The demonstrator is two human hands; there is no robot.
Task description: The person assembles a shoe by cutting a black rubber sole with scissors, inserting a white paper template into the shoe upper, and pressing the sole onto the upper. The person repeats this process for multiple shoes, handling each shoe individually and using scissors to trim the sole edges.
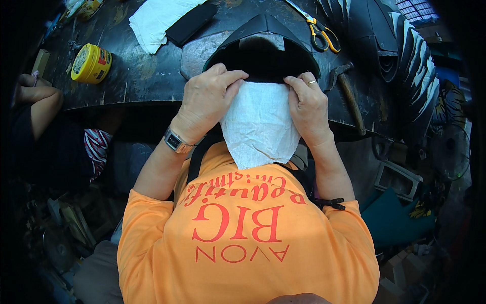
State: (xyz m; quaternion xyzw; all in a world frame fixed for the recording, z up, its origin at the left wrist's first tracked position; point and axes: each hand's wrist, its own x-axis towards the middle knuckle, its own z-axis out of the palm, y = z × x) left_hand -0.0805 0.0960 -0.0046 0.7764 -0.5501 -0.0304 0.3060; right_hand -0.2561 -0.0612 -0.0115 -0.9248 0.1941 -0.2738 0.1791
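White cloth (258, 129) hangs off the worktable (142, 76) edge, my left hand (205, 101) and right hand (309, 104) each pinching a top corner against the black leather piece (263, 43); pressing-on step, next probably smoothing flat.

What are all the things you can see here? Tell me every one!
white cloth piece: 1, white, pinched by both hands at the black shell's edge
black curved shell: 1, black, on the worktable
worktable: 1, dark, across the top
tin: 1, yellow, table left
scissors: 1, yellow-handled, table top right
hammer: 1, wooden-handled, table right edge
folded cloth: 1, white, table top
other person's arm: 1, far left
wristwatch: 1, silver, left wrist
left hand: 1
right hand: 1, with ring
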